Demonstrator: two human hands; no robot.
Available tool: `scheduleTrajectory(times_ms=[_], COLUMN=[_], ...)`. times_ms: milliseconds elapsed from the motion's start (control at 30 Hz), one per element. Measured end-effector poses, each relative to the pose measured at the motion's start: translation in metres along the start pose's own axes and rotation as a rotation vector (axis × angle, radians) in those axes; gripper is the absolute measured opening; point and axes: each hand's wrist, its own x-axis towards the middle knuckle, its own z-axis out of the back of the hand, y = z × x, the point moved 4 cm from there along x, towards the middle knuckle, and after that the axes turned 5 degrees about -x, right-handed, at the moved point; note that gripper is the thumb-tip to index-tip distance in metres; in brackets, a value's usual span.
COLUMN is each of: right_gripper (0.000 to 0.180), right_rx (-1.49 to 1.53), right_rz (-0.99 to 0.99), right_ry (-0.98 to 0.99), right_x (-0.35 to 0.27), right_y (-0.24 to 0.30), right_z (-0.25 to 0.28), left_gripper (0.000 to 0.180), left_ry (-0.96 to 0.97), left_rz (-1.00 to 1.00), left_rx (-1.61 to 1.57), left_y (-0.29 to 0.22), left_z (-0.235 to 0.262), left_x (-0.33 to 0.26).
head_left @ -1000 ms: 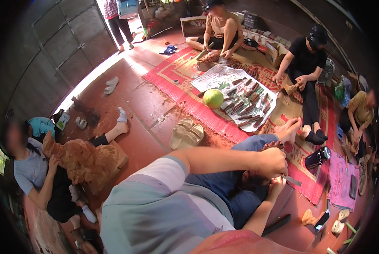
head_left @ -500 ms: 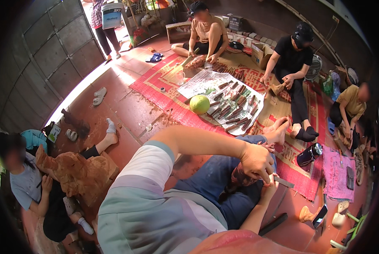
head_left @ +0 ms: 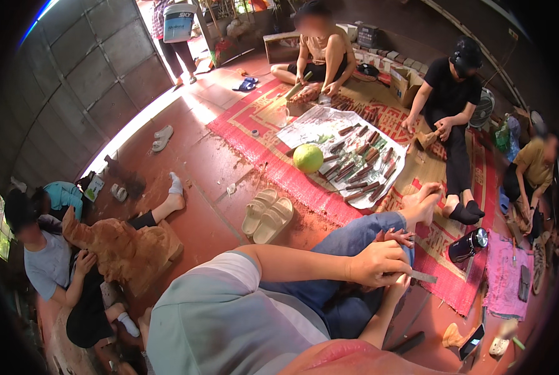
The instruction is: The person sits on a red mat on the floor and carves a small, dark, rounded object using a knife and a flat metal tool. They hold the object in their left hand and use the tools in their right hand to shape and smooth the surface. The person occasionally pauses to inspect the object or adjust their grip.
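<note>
My left hand (head_left: 379,264) reaches across from the left, fingers closed at the near end of a flat grey bar (head_left: 424,277). Just below it, my right hand (head_left: 397,286) comes up from the lower edge and is closed by the same bar, its fingers partly covered by the left hand. The bar's free end points right, over the red mat's edge. Both hands are in front of my bent legs in blue trousers (head_left: 311,297). Whether anything else lies between the palms is hidden.
Ahead on the red mat (head_left: 229,125), a green round fruit (head_left: 308,158) and several dark-handled tools (head_left: 361,159) lie by a white sheet. A dark flask (head_left: 468,245) stands right, sandals (head_left: 268,215) left. Several people sit around; one has a wooden carving (head_left: 123,250).
The view has turned, so the scene lies further right and the sandals now show. My left hand has lowered against the right one, and less of the bar shows.
</note>
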Motion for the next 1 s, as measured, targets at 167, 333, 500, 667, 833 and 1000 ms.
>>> scheduleTrajectory(times_ms=[167, 333, 500, 667, 833, 1000], right_gripper=[0.022, 0.024, 0.021, 0.018, 0.019, 0.020], right_rx=[0.174, 0.204, 0.141, 0.015, 0.153, 0.116], right_rz=[-0.155, -0.167, -0.104, -0.045, -0.084, -0.114], right_ry=[-0.035, -0.055, -0.065, -0.064, -0.054, -0.077], right_x=[-0.004, -0.002, -0.004, -0.005, -0.003, -0.005], right_y=[-0.004, -0.005, -0.003, 0.000, -0.009, -0.007], right_z=[0.001, 0.010, 0.005, 0.008, 0.008, 0.011], left_gripper=[0.017, 0.016, 0.019, 0.022, 0.017, 0.014], left_ry=[-0.112, -0.097, -0.023, -0.018, -0.079, 0.004], left_rz=[0.171, 0.346, 0.368, 0.311, 0.209, 0.220], left_rx=[-0.050, -0.077, -0.040, 0.014, -0.080, -0.179], left_y=[0.003, 0.007, 0.004, -0.003, 0.002, 0.006], left_z=[0.001, -0.001, 0.002, 0.003, 0.004, 0.003], left_x=[-0.007, -0.002, -0.001, -0.005, -0.007, -0.008])
